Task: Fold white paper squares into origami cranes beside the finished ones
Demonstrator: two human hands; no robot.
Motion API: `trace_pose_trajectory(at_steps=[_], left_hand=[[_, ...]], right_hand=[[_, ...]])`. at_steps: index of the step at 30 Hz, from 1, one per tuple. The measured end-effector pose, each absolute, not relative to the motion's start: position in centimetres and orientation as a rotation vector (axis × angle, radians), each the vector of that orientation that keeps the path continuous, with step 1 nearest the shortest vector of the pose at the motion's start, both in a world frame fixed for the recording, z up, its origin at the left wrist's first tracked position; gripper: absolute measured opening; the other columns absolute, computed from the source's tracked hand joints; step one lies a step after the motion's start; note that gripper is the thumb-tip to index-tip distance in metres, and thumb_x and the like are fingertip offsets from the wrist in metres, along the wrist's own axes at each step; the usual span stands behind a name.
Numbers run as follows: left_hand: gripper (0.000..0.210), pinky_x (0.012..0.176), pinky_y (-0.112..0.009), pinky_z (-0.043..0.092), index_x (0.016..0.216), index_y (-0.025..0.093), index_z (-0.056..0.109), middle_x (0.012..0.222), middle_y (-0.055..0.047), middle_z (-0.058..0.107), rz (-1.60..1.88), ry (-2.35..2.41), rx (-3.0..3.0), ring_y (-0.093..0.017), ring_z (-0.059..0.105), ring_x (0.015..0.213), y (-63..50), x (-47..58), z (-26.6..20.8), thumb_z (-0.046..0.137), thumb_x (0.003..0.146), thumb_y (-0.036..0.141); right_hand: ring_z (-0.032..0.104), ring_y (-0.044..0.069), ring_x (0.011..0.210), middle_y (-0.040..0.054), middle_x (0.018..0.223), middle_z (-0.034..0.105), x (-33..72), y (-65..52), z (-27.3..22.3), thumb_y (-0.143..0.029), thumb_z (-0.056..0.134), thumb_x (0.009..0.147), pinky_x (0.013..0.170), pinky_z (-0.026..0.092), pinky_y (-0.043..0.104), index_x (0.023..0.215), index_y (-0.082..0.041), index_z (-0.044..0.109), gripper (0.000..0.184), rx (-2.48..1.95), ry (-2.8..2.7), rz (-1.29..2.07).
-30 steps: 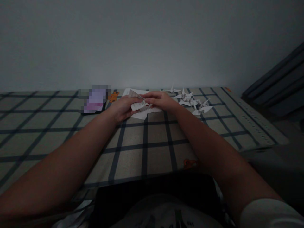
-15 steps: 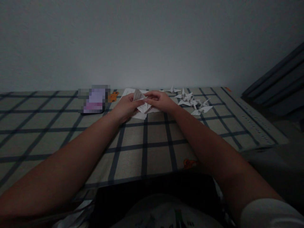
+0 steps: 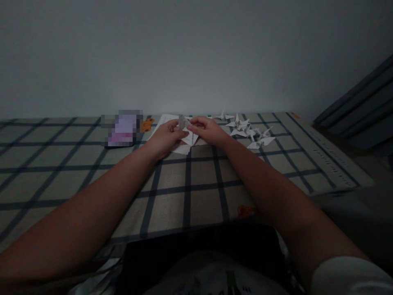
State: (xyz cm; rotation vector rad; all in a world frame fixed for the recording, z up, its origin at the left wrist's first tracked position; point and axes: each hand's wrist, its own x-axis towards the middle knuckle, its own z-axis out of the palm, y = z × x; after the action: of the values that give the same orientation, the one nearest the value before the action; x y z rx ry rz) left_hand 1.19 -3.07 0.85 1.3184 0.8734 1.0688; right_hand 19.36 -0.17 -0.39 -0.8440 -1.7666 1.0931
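Between my two hands is a folded piece of white paper (image 3: 190,138), with one flap standing up at its far side. My left hand (image 3: 166,137) grips its left side, thumb pressed on top. On the right side, my right hand (image 3: 207,129) pinches the paper between thumb and fingers. Beneath and behind the hands lie loose sheets of paper (image 3: 181,150) on the checked cloth (image 3: 172,176). To the right of my right hand sit several folded paper cranes (image 3: 241,128).
A phone-like object (image 3: 123,129), blurred by pixels, rests on the cloth at the left. Behind the table rises a plain wall (image 3: 196,57). Dark grey folds of what looks like a curtain (image 3: 362,102) hang at the right.
The folded paper has shifted slightly to the right, and its upright flap stands steeper. My right thumb now rests higher on the paper. Everything else stays put.
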Motion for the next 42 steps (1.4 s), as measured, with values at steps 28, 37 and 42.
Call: trace_pose_trajectory(at_steps=[28,37,42], left_hand=[[0.032,0.072,-0.024,0.057,0.102,0.016,0.069,0.089,-0.003,0.072,1.076,0.832,1.234,-0.013,0.069,0.076,-3.1,1.3,1.0,0.075,0.072,0.011],[0.037,0.077,-0.028,0.056,0.101,0.014,0.068,0.089,-0.004,0.071,1.080,0.871,1.197,-0.015,0.068,0.079,-3.5,1.5,1.6,0.077,0.065,0.008],[0.044,0.079,-0.028,0.056,0.109,0.012,0.069,0.096,-0.007,0.072,1.102,0.872,1.199,-0.016,0.069,0.082,-3.0,1.1,1.3,0.074,0.066,0.008]], right_hand=[[0.059,0.015,0.080,0.0045,0.095,0.069,19.7,0.6,-1.2,-0.048,0.068,0.085,0.071,0.048,0.028,0.103,-0.016,0.067,0.037,-0.842,-1.894,0.855],[0.062,0.016,0.084,0.0054,0.096,0.070,19.5,0.1,-0.8,-0.044,0.071,0.086,0.076,0.051,0.028,0.108,-0.015,0.070,0.036,-0.918,-1.884,0.804],[0.066,0.016,0.089,0.0075,0.103,0.074,19.7,0.2,-0.5,-0.035,0.068,0.088,0.083,0.054,0.031,0.107,-0.015,0.072,0.027,-0.852,-1.841,0.921]])
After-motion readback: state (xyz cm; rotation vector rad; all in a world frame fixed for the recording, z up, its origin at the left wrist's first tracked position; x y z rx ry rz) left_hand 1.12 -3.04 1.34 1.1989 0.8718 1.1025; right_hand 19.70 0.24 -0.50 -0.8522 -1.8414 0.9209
